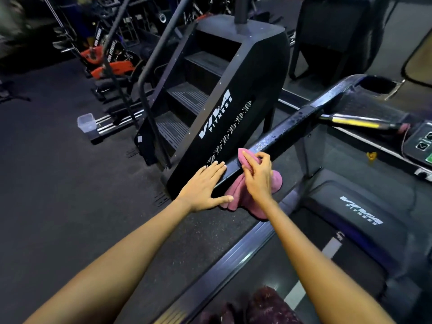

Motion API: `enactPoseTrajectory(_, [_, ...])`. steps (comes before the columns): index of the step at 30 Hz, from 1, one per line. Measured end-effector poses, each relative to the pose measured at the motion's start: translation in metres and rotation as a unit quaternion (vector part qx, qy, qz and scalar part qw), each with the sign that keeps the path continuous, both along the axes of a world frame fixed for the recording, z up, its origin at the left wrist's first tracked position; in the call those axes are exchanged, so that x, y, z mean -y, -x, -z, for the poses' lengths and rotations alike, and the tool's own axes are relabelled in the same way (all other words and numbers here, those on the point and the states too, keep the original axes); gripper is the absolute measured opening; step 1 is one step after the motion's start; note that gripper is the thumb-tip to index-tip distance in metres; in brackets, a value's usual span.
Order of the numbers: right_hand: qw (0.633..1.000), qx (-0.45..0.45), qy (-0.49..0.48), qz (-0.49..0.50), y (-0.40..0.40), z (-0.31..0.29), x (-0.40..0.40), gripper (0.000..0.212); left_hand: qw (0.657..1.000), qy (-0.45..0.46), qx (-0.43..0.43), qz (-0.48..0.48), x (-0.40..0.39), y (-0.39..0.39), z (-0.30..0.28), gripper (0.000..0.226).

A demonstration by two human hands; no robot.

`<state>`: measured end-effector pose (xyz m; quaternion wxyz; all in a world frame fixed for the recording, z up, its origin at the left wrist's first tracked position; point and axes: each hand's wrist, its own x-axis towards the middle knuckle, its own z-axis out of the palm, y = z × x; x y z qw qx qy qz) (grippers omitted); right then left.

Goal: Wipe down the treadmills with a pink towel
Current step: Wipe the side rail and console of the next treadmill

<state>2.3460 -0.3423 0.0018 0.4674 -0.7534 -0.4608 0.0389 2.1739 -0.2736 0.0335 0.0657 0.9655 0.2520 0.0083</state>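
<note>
Towel (252,190), pink, is draped over the treadmill's side rail (292,127), bunched on top w/ the rest hanging below. Right hand (256,174) pinches it against the rail, fingers curled on the cloth. Left hand (203,185) lies flat on the rail end, fingers straight & together, thumb spread. Stair climber (215,94) stands just beyond; rail looks wet.

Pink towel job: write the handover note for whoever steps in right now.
Left hand: fingers straight, resting flat on the near end of the treadmill handrail, holding nothing.
Right hand: grips the pink towel against the handrail; the rest of the cloth hangs below the rail.
Done: cannot say how much has been wiped; droplets still sit on the rail farther up.
Left: wipe up the rail toward the console, then the rest of this treadmill and the others.
</note>
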Motion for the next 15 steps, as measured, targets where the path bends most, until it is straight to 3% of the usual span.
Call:
enactPoseTrajectory(3, [0.993,-0.082,-0.081,0.014,0.024,0.008,0.009,0.031,0.999,0.031,0.016,-0.007,0.001,0.001,-0.001,0.113])
enactPoseTrajectory(9, [0.968,-0.160,-0.176,0.078,0.039,0.014,0.010,0.020,0.998,0.048,0.046,-0.010,-0.001,0.001,-0.001,0.110])
enactPoseTrajectory(12, [0.968,-0.180,-0.166,0.056,0.059,0.021,0.013,0.037,0.998,0.039,0.054,0.000,-0.008,0.000,-0.002,0.106])
enactPoseTrajectory(15, [0.986,-0.114,-0.112,0.052,0.063,0.043,0.012,0.058,0.995,0.063,0.079,0.004,-0.007,-0.005,-0.001,0.088])
